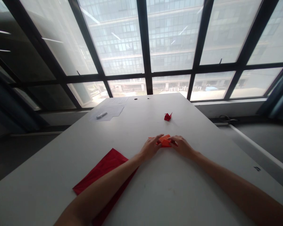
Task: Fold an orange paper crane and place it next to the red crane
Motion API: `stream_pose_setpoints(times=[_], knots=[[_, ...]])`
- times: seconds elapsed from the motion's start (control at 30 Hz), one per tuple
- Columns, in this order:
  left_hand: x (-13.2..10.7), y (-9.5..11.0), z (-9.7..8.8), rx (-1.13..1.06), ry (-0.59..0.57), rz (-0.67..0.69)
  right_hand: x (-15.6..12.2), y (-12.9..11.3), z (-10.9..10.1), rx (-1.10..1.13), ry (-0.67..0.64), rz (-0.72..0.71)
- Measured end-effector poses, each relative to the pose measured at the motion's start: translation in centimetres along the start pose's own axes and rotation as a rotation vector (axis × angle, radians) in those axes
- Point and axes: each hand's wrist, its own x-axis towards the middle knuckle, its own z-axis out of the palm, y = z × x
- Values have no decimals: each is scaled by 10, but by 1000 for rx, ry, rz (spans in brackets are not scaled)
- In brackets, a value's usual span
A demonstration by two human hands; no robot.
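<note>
A small piece of folded orange-red paper (165,141) lies on the white table in front of me, with creased flaps on its upper face. My left hand (152,145) holds its left side with bent fingers, the thumb near the front edge. At the right side, my right hand (181,145) grips the paper with curled fingers. Both hands partly cover its ends. Just beyond the hands sits a small red origami figure (168,117) with pointed tips, touched by neither hand.
A large red sheet (103,166) lies at the left, partly under my left forearm. Farther back are white papers (118,110) with a whitish marker-like tube (101,115) on them. The white table (141,194) reaches toward tall windows. A small dark mark (257,169) shows near its right edge.
</note>
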Motion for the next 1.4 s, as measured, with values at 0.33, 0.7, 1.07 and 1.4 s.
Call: stream_pose_setpoints(times=[0.33,0.7,1.07,1.4], knots=[[-1,-1,1,130,-37,135,0,2,0,-48,-35,12],[-5,14,-4,262,-345,226,1,-1,-2,-130,-41,154],[-6,6,1,256,-351,188,-3,10,-2,-304,151,370],[-6,10,-1,225,-299,210,-5,16,4,-272,6,267]])
